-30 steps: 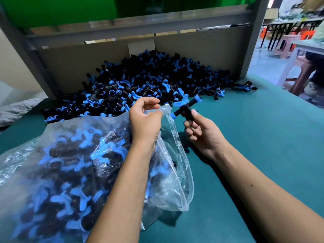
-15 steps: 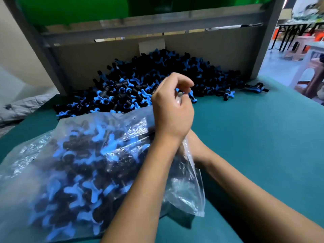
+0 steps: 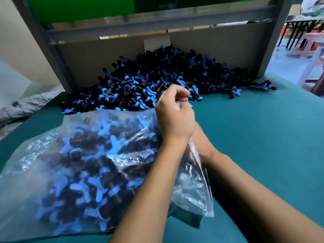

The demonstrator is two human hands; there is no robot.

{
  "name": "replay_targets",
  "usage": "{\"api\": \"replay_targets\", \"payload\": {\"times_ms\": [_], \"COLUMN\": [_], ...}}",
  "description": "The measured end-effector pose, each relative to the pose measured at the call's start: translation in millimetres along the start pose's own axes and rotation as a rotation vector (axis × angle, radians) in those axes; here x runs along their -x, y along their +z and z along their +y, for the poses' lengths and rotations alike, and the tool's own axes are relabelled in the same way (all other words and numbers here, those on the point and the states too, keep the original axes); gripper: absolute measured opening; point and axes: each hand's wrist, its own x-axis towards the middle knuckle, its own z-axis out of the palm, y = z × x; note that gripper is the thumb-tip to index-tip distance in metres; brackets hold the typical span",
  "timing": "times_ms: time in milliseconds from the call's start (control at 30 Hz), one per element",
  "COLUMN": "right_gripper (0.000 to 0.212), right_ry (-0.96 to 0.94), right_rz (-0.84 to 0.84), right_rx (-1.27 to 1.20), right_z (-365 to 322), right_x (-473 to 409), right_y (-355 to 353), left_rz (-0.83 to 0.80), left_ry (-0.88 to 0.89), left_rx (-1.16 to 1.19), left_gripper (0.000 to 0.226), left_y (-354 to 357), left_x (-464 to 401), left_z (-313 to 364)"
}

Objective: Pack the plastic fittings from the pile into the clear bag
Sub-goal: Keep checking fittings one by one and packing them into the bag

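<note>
Already, the clear bag [image 3: 84,165] lay bulging with black-and-blue fittings on the green table [image 3: 263,146], so the packing seemed well along. A large pile [image 3: 157,79] still waited just behind it, against a cardboard backboard [image 3: 105,55]. The left hand [image 3: 174,118] pinched the bag's mouth upward. The right hand was hidden behind it, inside the opening; its grip could not be told.

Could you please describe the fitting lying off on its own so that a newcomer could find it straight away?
Start at the big heap of black and blue plastic fittings against the cardboard backboard. Follow its front edge right across the green tabletop. The lone black and blue fitting lies farthest right, clear of the heap.
</note>
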Motion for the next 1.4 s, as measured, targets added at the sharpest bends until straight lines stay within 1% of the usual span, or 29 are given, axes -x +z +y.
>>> {"api": "replay_targets", "payload": {"times_ms": [67,133,167,200,233,267,333,367,400,467,500,533,600,633,667,733,767,900,933,967,1000,1067,1100,1133,1167,1267,1333,1400], "right_gripper": [0.019,0.025,0.029,0.030,0.031,0.030,0.024,0.024,0.031,0.055,0.062,0.064,0.061,0.057,0.052,0.044,0.041,0.046,0.046,0.044,0.040,0.030,0.027,0.027,0.028,0.023,0.020,0.022], "right_ry": [0.106,0.234,0.318,0.400,0.474,0.530,0.541,0.508,0.447,0.288,0.226,0.180,0.180,0.197,0.198,0.166,0.179,0.392,0.438,0.495,0.566,0.688,0.729,0.767,0.804,0.846,0.833,0.794], "right_rz": [0.172,0.416,0.498,0.530,0.493,0.416,0.228,0.116,-0.007,-0.251,-0.360,-0.459,-0.607,-0.629,-0.607,-0.492,-0.431,-0.230,-0.173,-0.099,-0.016,0.135,0.197,0.239,0.265,0.315,0.327,0.286], "right_rx": [-0.010,0.038,0.022,0.016,0.010,0.021,0.098,0.143,0.180,0.236,0.276,0.320,0.364,0.335,0.301,0.302,0.331,0.410,0.371,0.245,0.028,-0.534,-0.769,-0.941,-1.049,-1.219,-1.283,-1.297], "right_z": [12.4,25.0,30.9,34.9,41.1,46.0,59.2,65.2,69.6,77.8,81.6,84.4,88.5,89.4,89.6,89.6,91.0,98.0,99.7,99.8,96.6,84.7,79.8,74.9,70.7,58.6,53.5,51.9], "right_x": [-4.6,-9.4,-12.6,-18.5,-25.8,-35.4,-53.9,-62.3,-69.2,-82.6,-88.8,-94.6,-102.9,-105.5,-106.3,-102.1,-98.0,-74.5,-66.2,-58.3,-51.1,-36.2,-28.5,-21.2,-15.1,-0.6,3.0,4.8], "right_y": [-7.5,-13.2,-15.2,-15.3,-13.9,-12.5,-6.1,-2.3,2.1,13.0,19.3,26.3,37.4,39.9,40.7,38.9,36.5,16.8,8.6,0.8,-6.8,-19.0,-24.1,-28.3,-32.2,-39.8,-40.5,-40.0], "left_rz": [-0.012,-0.072,-0.113,-0.158,-0.202,-0.240,-0.283,-0.291,-0.297,-0.307,-0.313,-0.319,-0.328,-0.326,-0.321,-0.318,-0.315,-0.305,-0.309,-0.310,-0.309,-0.307,-0.310,-0.314,-0.318,-0.355,-0.411,-0.444], "left_ry": [-0.118,-0.237,-0.287,-0.320,-0.335,-0.334,-0.318,-0.313,-0.314,-0.332,-0.345,-0.353,-0.367,-0.374,-0.378,-0.382,-0.383,-0.370,-0.364,-0.357,-0.349,-0.341,-0.336,-0.326,-0.313,-0.292,-0.282,-0.256], "left_rx": [-0.114,-0.247,-0.315,-0.385,-0.454,-0.517,-0.597,-0.614,-0.621,-0.614,-0.608,-0.608,-0.617,-0.617,-0.612,-0.603,-0.600,-0.577,-0.573,-0.570,-0.571,-0.573,-0.572,-0.574,-0.579,-0.570,-0.525,-0.472], "left_gripper": [0.035,0.032,0.030,0.027,0.026,0.025,0.024,0.023,0.023,0.022,0.021,0.020,0.020,0.021,0.021,0.019,0.020,0.024,0.024,0.023,0.023,0.022,0.019,0.016,0.017,0.032,0.038,0.037], "left_y": [-3.8,-8.3,-9.7,-10.6,-10.9,-10.7,-10.6,-10.9,-11.6,-12.5,-12.7,-12.9,-13.0,-13.3,-13.9,-15.1,-15.4,-16.0,-15.8,-15.6,-15.7,-15.8,-15.2,-14.8,-14.1,-11.2,-10.1,-9.6], "left_x": [2.6,3.7,4.3,4.8,5.8,6.4,7.5,7.1,6.7,4.5,3.7,2.9,2.1,2.0,2.1,2.2,2.1,2.3,2.7,2.7,2.1,1.5,1.1,0.7,0.1,-1.5,-1.8,-1.7], "left_z": [-13.2,-25.8,-30.2,-32.9,-33.9,-34.1,-33.2,-32.6,-32.1,-31.2,-30.3,-29.4,-27.7,-27.5,-27.6,-28.3,-28.7,-30.9,-31.5,-32.5,-33.7,-35.4,-35.8,-36.4,-36.3,-37.0,-38.7,-40.9]}}
